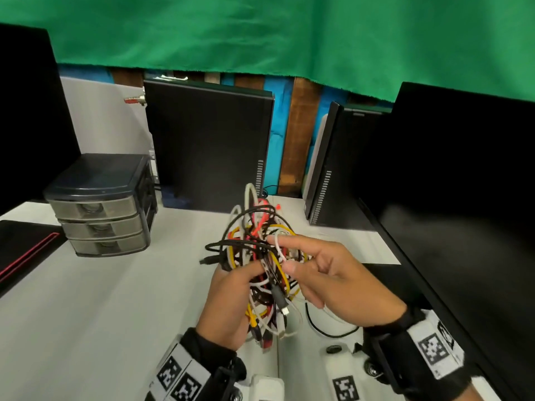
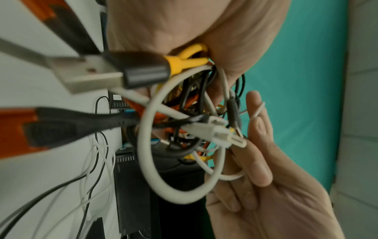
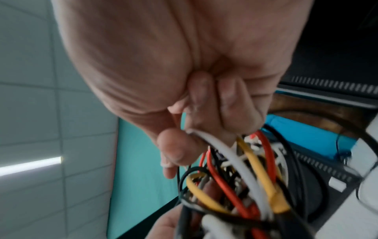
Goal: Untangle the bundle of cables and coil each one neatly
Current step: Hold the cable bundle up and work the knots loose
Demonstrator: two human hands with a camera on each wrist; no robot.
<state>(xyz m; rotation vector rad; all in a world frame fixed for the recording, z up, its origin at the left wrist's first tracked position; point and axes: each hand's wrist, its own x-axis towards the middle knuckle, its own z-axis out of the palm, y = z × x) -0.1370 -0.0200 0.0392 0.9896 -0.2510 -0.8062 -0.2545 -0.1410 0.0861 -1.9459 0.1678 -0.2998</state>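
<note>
Teasing one white cable [image 1: 278,248] from the bundle [image 1: 258,256]

Left hand [image 1: 228,302] grips the tangle; right hand [image 1: 327,273] pinches the strand. Better to feed loops through slowly than yank.

Even indoor light is falling on my tabletop [image 1: 115,285]; edges are bowing wide-angle, and both wrist views are blurring, nearest plugs [image 2: 92,72] out of focus.

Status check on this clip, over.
Left hand grips cable bundle, held above desk. Right hand pinches white cable. Still tangled; nothing obstructing.
</note>
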